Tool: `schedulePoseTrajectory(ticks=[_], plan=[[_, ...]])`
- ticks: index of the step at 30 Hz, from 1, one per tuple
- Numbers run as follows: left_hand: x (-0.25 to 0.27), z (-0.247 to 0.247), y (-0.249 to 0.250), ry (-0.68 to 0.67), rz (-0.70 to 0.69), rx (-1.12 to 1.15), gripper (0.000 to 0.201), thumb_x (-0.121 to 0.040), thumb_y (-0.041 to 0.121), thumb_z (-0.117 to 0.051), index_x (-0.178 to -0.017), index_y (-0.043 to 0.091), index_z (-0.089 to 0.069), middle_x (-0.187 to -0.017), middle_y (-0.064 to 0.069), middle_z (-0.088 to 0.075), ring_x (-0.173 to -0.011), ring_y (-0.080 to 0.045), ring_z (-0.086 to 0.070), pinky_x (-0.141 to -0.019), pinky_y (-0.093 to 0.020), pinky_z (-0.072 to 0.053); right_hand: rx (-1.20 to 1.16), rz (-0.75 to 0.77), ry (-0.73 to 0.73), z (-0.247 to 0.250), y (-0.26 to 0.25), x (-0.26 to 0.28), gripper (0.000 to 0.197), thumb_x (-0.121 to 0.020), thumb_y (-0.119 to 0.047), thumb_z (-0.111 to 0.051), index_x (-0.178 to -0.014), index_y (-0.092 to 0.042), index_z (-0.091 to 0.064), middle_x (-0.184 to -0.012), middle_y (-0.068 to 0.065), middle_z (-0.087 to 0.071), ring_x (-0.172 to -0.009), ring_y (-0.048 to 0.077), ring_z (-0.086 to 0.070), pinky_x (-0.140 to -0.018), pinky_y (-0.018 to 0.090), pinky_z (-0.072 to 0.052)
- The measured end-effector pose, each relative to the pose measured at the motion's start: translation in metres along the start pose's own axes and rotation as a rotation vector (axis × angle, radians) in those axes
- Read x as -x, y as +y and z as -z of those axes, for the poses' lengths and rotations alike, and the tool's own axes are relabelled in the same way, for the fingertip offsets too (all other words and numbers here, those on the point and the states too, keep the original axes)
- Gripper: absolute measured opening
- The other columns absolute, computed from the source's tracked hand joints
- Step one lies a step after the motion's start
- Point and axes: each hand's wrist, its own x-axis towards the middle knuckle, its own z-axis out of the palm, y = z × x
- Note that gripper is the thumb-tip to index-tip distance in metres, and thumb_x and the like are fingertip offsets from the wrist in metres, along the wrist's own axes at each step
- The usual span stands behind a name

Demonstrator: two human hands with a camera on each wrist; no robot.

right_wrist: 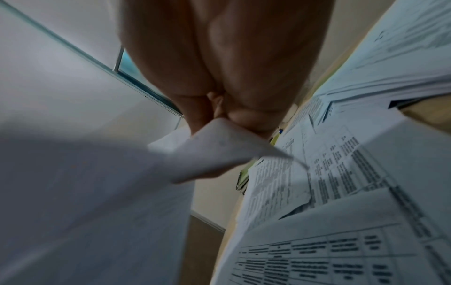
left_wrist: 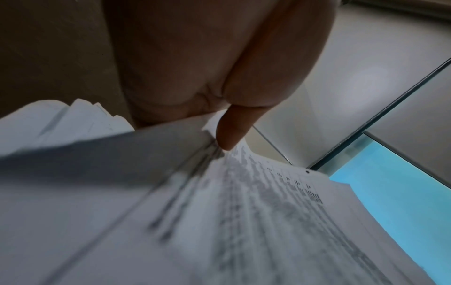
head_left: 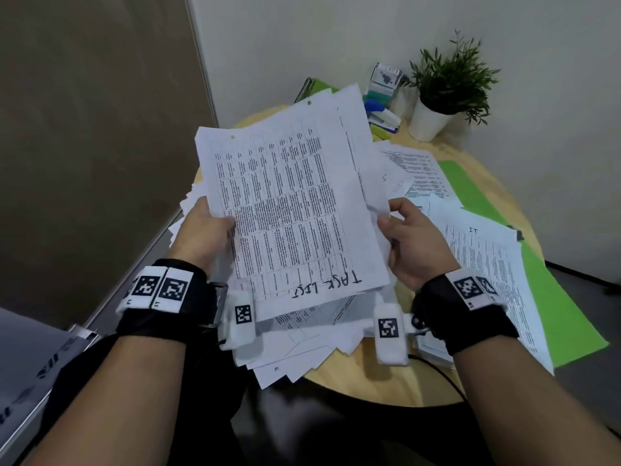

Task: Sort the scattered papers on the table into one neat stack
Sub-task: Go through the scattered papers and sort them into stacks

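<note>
I hold a bundle of printed sheets (head_left: 292, 210) raised above the round wooden table (head_left: 396, 381); its top page carries a table of text and the handwritten words "TASK LIST". My left hand (head_left: 205, 230) grips the bundle's left edge, thumb on top (left_wrist: 229, 131). My right hand (head_left: 406, 237) pinches the right edge, where a paper corner (right_wrist: 219, 146) curls under the fingers. More loose sheets (head_left: 309, 344) lie fanned out beneath the bundle, and others (head_left: 484, 264) spread to the right over green folders.
Green folders (head_left: 564, 307) lie under the papers at the right. At the back stand a potted plant (head_left: 440, 92), a stapler and small boxes (head_left: 383, 95), and a spiral notebook (head_left: 305, 89). A brown panel and white wall close in the table's left and back.
</note>
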Motion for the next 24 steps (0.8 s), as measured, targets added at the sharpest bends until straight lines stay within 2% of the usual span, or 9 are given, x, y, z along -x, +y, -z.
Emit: schedulePoseTrajectory(ticks=[6, 10, 12, 14, 17, 19, 21, 22, 24], plan=[[0.006, 0.0, 0.008, -0.012, 0.004, 0.113, 0.038, -0.098, -0.002, -0.047, -0.133, 0.011, -0.053, -0.125, -0.004, -0.065, -0.105, -0.019, -0.065, -0.072, -0.023, -0.05, -0.018, 0.006, -0.103, -0.01, -0.006, 0.001, 0.012, -0.094, -0.001, -0.05, -0.086, -0.01, -0.051, -0.075, 0.006, -0.072, -0.059, 0.014, -0.065, -0.053, 0.024, -0.053], [0.012, 0.0, 0.012, 0.006, 0.01, 0.215, 0.035, -0.098, -0.003, -0.047, -0.128, 0.009, -0.058, -0.117, -0.006, -0.069, -0.074, -0.007, -0.07, -0.053, -0.018, -0.051, 0.136, -0.013, -0.169, -0.009, -0.007, -0.005, 0.023, -0.088, 0.002, -0.056, -0.078, -0.019, -0.063, -0.074, 0.008, -0.068, -0.059, 0.02, -0.055, -0.054, 0.027, -0.044], [0.018, -0.001, 0.015, -0.006, -0.017, 0.251, 0.036, -0.098, -0.007, -0.042, -0.129, 0.005, -0.056, -0.115, -0.007, -0.068, -0.071, -0.006, -0.071, -0.055, -0.018, -0.054, 0.219, -0.05, -0.136, -0.007, -0.006, -0.011, 0.025, -0.088, 0.002, -0.055, -0.077, -0.018, -0.064, -0.068, 0.006, -0.062, -0.051, 0.017, -0.046, -0.049, 0.024, -0.038], [0.02, -0.002, 0.014, 0.024, -0.067, 0.209, 0.039, -0.098, -0.009, -0.041, -0.133, 0.003, -0.052, -0.118, -0.009, -0.065, -0.077, -0.005, -0.067, -0.056, -0.013, -0.053, 0.271, -0.106, -0.051, -0.003, -0.002, -0.022, 0.015, -0.093, -0.004, -0.054, -0.082, -0.012, -0.059, -0.073, 0.008, -0.061, -0.051, 0.019, -0.051, -0.047, 0.024, -0.044], [0.009, 0.009, 0.007, 0.144, -0.123, 0.066, 0.035, -0.096, -0.008, -0.045, -0.123, 0.012, -0.057, -0.112, -0.006, -0.066, -0.08, -0.008, -0.062, -0.055, -0.018, -0.053, 0.488, -0.212, 0.123, 0.008, 0.01, -0.048, 0.013, -0.092, -0.02, -0.062, -0.089, -0.009, -0.058, -0.088, 0.013, -0.066, -0.064, 0.026, -0.062, -0.058, 0.033, -0.055], [-0.001, 0.019, 0.003, 0.217, -0.16, -0.062, 0.032, -0.093, -0.003, -0.051, -0.114, 0.019, -0.06, -0.108, -0.006, -0.067, -0.084, -0.017, -0.061, -0.063, -0.025, -0.049, 0.678, -0.282, 0.237, 0.011, 0.015, -0.068, 0.025, -0.089, -0.032, -0.066, -0.087, -0.008, -0.058, -0.082, 0.012, -0.067, -0.064, 0.027, -0.063, -0.067, 0.039, -0.059], [-0.01, 0.026, -0.001, 0.261, -0.184, -0.075, 0.032, -0.091, -0.001, -0.054, -0.108, 0.025, -0.061, -0.103, 0.0, -0.067, -0.092, -0.02, -0.063, -0.074, -0.027, -0.049, 0.878, -0.341, 0.269, 0.009, 0.014, -0.084, 0.038, -0.09, -0.042, -0.062, -0.072, -0.009, -0.053, -0.069, 0.009, -0.061, -0.057, 0.024, -0.058, -0.058, 0.032, -0.051], [-0.013, 0.027, -0.001, 0.274, -0.186, -0.059, 0.034, -0.091, -0.002, -0.055, -0.108, 0.027, -0.061, -0.1, 0.005, -0.066, -0.094, -0.018, -0.064, -0.078, -0.028, -0.049, 0.967, -0.347, 0.273, 0.007, 0.016, -0.091, 0.043, -0.089, -0.049, -0.059, -0.068, -0.013, -0.05, -0.07, 0.008, -0.058, -0.06, 0.023, -0.056, -0.058, 0.029, -0.045], [-0.016, 0.028, -0.001, 0.28, -0.187, -0.028, 0.037, -0.091, -0.003, -0.055, -0.11, 0.028, -0.06, -0.096, 0.014, -0.065, -0.092, -0.009, -0.064, -0.081, -0.025, -0.049, 1.062, -0.338, 0.284, 0.001, 0.019, -0.105, 0.044, -0.085, -0.061, -0.056, -0.074, -0.019, -0.053, -0.085, 0.01, -0.057, -0.081, 0.028, -0.062, -0.068, 0.029, -0.042]])
